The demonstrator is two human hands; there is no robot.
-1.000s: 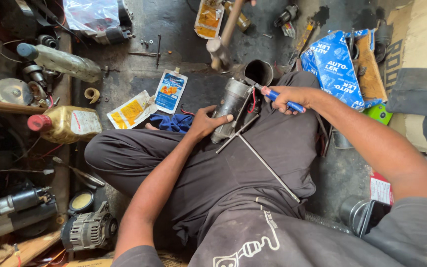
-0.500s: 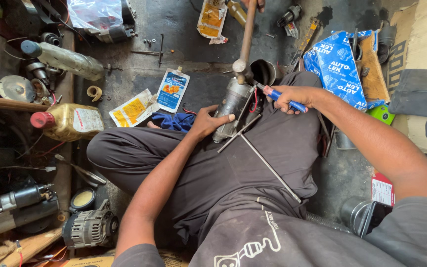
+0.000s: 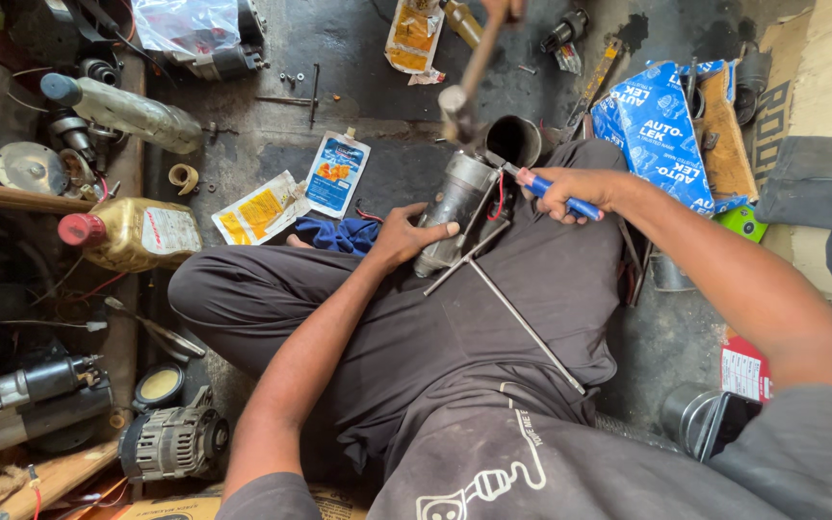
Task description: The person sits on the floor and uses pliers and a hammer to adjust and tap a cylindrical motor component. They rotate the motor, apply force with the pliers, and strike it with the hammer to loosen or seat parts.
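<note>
I sit cross-legged on the floor with a grey cylindrical starter motor (image 3: 455,207) resting on my lap. My left hand (image 3: 404,236) grips its lower side. My right hand (image 3: 570,188) holds a blue-handled screwdriver (image 3: 532,181) whose tip is set against the motor's top end. Above it, a wooden-handled hammer (image 3: 474,67) hangs tilted, held by another person's hand (image 3: 501,8) at the top edge. Two long thin metal rods (image 3: 522,323) lie across my trousers below the motor.
A dark metal sleeve (image 3: 512,140) stands just behind the motor. To the left are a yellow oil bottle (image 3: 132,234), a clear plastic bottle (image 3: 132,111), an alternator (image 3: 173,443) and another starter motor (image 3: 21,404). Sachets (image 3: 337,173) and a blue cloth (image 3: 339,234) lie ahead; a blue bag (image 3: 657,130) is at right.
The other person's hammer swung down towards the motor's top and has lifted a little again. My hands keep the same hold on the motor and the screwdriver.
</note>
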